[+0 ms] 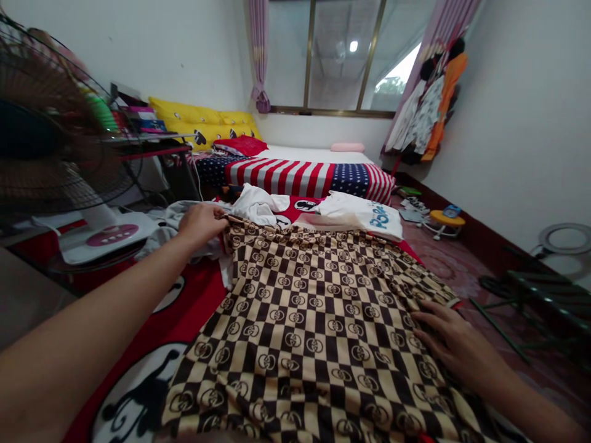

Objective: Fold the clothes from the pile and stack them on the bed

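checked cloth [318, 307] is spread over the red sheet [198, 314] at 6 o'clock, left hand [203, 223] pinching its 10 o'clock corner, probably for tension, while the right hand [457, 338] lies on its 3 o'clock side, fingers loose, likely just pressing it flat

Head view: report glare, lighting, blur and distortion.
In the head view: a bright spot glares in the window; the fan looks stretched and soft at the left edge; the checkered cloth shows its pattern clearly; the floor is dimmer.
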Demonstrator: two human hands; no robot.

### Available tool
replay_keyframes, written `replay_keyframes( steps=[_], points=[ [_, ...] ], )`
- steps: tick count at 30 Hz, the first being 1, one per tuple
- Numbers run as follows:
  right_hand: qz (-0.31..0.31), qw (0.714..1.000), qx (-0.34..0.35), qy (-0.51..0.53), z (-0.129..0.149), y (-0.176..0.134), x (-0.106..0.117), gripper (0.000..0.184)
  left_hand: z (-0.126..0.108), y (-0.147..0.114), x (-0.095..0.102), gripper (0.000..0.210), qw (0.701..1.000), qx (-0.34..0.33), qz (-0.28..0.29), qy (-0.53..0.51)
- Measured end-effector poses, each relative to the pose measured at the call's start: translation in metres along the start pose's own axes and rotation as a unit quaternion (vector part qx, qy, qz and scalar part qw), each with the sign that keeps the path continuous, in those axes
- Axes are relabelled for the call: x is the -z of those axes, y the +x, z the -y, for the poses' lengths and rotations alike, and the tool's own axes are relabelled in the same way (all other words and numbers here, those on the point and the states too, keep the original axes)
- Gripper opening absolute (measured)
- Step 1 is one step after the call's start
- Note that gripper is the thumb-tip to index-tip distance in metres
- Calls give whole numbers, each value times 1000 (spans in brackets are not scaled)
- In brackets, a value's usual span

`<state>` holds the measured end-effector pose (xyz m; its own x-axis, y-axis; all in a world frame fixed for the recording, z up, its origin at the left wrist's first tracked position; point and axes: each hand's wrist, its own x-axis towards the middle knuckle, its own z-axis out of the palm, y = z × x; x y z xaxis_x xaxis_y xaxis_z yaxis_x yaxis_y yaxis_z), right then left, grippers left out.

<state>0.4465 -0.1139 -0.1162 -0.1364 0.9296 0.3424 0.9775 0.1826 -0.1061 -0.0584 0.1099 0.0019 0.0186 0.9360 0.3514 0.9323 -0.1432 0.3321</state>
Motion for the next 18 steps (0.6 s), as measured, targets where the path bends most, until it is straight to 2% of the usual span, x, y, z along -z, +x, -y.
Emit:
replay_keyframes(
  steps=[4, 8, 11, 13, 14, 15, 18],
  points=[
    [12, 999, -21, 23, 3, 7, 9, 33, -3, 4, -15, 16, 999, 24, 22, 24],
    [-40, 995, -65, 66, -3, 12, 16, 34, -10, -3, -19, 38, 999, 19, 40, -16],
    [-63, 989, -101, 90, -13, 18, 16, 34, -20, -8, -16, 35, 997, -54, -32, 40],
    [-72, 984, -127, 100, -17, 27, 15, 33, -33, -12, -20, 24, 983, -141, -85, 81],
    [-76, 982, -138, 102, -18, 33, 14, 33, -40, -14, -24, 22, 976, -184, -86, 85],
    [-81, 980, -148, 105, -17, 40, 13, 33, -49, -16, -31, 22, 971, -219, -63, 72],
    [-83, 977, -154, 124, -5, 65, 8, 34, -74, -23, -61, 26, 953, -296, 58, 4]
  ],
)
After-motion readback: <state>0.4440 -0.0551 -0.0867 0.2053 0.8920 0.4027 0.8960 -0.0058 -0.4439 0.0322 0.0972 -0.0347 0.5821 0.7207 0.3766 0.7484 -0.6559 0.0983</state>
